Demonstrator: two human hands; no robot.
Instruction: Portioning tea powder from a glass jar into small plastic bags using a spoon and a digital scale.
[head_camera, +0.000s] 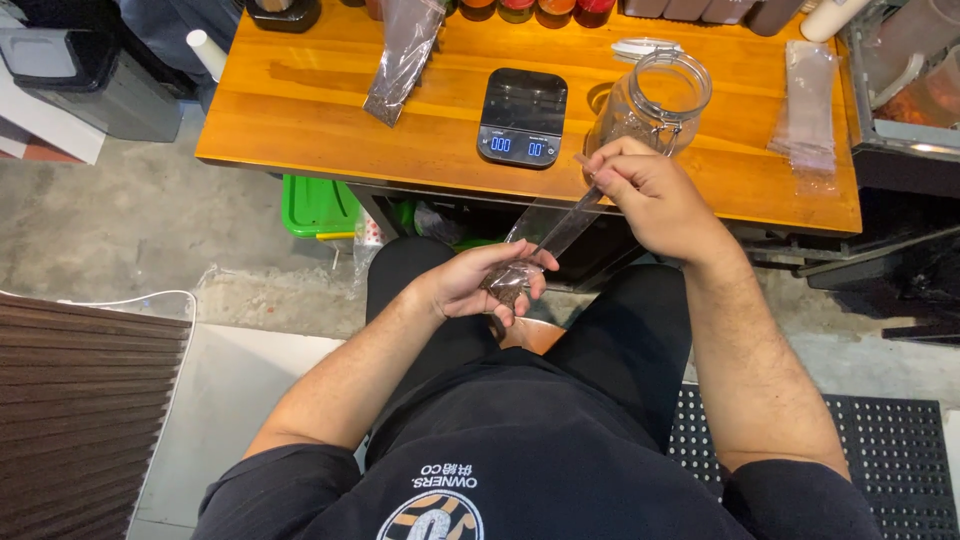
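Below the wooden table (300, 110), left hand (470, 285) and right hand (650, 195) grip a clear bag (545, 245)

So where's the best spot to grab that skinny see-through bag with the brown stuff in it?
Probably at both ends. The clear bag slants, heavy with dark grains at the bottom, so cup that end from below, as the left hand does. Pinch the empty flat top from above, like the right hand.
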